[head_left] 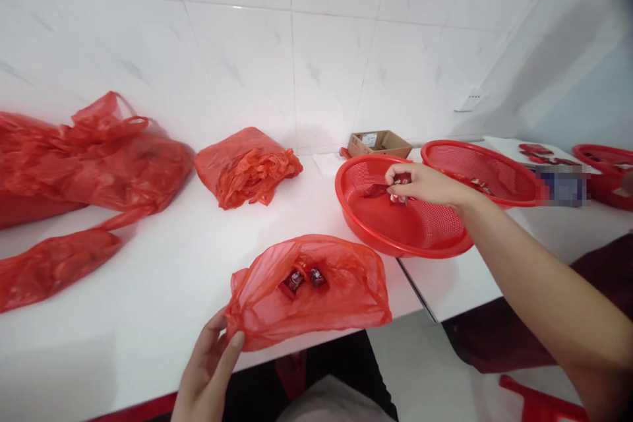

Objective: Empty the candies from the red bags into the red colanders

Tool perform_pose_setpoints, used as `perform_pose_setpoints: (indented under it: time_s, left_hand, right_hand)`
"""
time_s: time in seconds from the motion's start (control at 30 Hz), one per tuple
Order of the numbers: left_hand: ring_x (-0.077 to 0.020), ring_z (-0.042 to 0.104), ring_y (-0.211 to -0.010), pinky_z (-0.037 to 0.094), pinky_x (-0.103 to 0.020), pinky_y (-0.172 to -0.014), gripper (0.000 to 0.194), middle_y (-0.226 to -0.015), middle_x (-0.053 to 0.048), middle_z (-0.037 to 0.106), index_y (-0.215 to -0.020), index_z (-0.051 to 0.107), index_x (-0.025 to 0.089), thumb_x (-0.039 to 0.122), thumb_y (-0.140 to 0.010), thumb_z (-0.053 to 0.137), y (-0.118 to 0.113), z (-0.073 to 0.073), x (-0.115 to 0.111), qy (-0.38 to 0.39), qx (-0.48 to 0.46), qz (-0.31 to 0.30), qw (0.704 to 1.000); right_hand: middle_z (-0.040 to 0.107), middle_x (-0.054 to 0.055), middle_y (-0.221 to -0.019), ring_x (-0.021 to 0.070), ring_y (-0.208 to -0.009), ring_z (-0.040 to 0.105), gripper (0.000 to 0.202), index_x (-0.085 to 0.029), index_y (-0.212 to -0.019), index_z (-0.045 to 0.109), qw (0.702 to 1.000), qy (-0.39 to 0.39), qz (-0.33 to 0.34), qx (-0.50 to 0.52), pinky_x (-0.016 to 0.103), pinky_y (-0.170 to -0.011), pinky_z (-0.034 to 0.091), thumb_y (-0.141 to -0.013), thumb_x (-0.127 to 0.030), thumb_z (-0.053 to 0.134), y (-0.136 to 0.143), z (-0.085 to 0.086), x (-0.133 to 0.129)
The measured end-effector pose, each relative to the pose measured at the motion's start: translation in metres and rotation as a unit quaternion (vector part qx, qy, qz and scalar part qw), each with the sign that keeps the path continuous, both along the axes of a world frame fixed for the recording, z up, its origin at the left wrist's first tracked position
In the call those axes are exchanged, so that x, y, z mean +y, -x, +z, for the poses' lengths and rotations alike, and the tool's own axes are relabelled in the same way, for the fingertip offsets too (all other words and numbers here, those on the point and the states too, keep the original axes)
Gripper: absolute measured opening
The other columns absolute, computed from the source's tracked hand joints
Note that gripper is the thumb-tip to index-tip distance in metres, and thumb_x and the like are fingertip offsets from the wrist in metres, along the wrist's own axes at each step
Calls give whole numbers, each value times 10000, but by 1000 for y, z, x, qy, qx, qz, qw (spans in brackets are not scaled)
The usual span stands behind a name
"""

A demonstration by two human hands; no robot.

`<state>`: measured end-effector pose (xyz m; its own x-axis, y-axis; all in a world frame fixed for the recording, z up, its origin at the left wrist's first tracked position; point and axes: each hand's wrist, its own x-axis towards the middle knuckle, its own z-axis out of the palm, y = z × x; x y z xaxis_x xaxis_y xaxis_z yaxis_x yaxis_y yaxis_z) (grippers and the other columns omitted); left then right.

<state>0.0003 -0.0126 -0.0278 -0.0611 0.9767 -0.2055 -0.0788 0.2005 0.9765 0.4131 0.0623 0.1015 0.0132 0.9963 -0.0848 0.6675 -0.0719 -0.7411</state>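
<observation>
The head view shows the left hand (210,362) with its thumb and fingers closed on the near left corner of a thin red plastic carrier bag (353,293), which spreads to the right of those fingertips. Gripping it at the edge probably keeps the limp film from sliding and its mouth spread apart. Just inside, beyond the left fingertips, lie a few dark-wrapped sachets (293,282), perhaps kept together by the hollow of the film.

The right hand (422,183) is over a red perforated plastic basket (410,227), its fingers curled in and pinching small dark-red packets (399,196); how many, I cannot tell. The basket sits directly below these fingers, likely set there for easy reach. Past them stand an open cardboard box (380,143) and, to the right, a second perforated basket (494,168).
</observation>
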Motion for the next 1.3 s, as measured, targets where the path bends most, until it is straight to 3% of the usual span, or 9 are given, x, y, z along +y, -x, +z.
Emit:
perform_pose_setpoints:
  time_s: [0.1,0.17,0.3,0.47,0.6,0.7,0.9,1.07,1.3]
  left_hand:
    - [-200,647,-955,500,-227,-815,298,-953,-15,723,-905,656,233,452,-733,760,2,-5,5,-7,-15,-35,999]
    - [-185,650,-920,500,-225,-805,238,-926,-9,723,-865,655,227,414,-756,754,2,-6,9,-6,-40,-67,997]
    - [-196,636,-1019,489,-271,-904,178,-1021,-22,728,-928,695,234,360,-805,721,-4,1,13,4,-121,-86,989]
    - [-232,602,-1146,482,-325,-970,284,-1143,-58,720,-1088,729,249,345,-822,706,-6,6,11,23,-162,-72,984]
    - [-248,579,-1202,471,-343,-1005,332,-1207,-69,701,-1140,723,259,333,-817,711,-3,6,7,24,-164,-56,985]
    - [-270,574,-1215,472,-374,-1014,344,-1226,-80,693,-1140,727,259,332,-804,720,-2,9,5,20,-161,-48,986]
    - [-287,610,-1164,511,-386,-963,324,-1192,-85,708,-1102,742,256,320,-785,735,-1,11,7,24,-168,-42,985]
    - [-270,640,-1101,530,-351,-918,227,-1089,-75,737,-975,756,223,307,-765,758,3,14,9,33,-195,-20,980]
    - [-217,668,-985,536,-285,-863,167,-969,-51,748,-881,741,202,317,-761,764,13,12,6,30,-171,-13,985]
  right_hand:
    - [645,-12,-672,120,-587,603,162,-207,-849,529,996,3,22,90,240,-583,474,-781,-295,647,46,13,-22]
    - [619,-24,-634,110,-555,586,151,-198,-842,535,988,31,67,135,232,-554,458,-790,-287,646,79,8,-30]
    - [608,-33,-651,108,-568,591,121,-204,-864,516,976,43,124,171,227,-548,440,-842,-289,599,131,-30,-30]
    - [616,-38,-710,118,-622,591,124,-228,-938,497,974,34,142,176,245,-593,460,-892,-325,560,161,-70,-27]
    - [646,-2,-828,150,-700,624,280,-236,-1084,509,984,20,140,108,293,-665,494,-905,-446,555,165,-76,-31]
    - [646,84,-1134,226,-995,631,498,-253,-1301,465,990,-18,134,31,383,-864,499,-901,-543,532,161,-74,-31]
    - [481,58,-1454,253,-1322,464,456,-298,-1416,444,985,-42,154,-58,461,-1115,361,-984,-433,387,145,-71,-32]
    - [520,19,-1423,250,-1287,506,454,-337,-1414,460,979,-53,160,-113,456,-1093,396,-968,-411,416,135,-57,-53]
    - [692,97,-1118,327,-1032,630,331,-278,-1139,677,929,107,235,-267,519,-926,439,-873,-452,586,106,-57,-96]
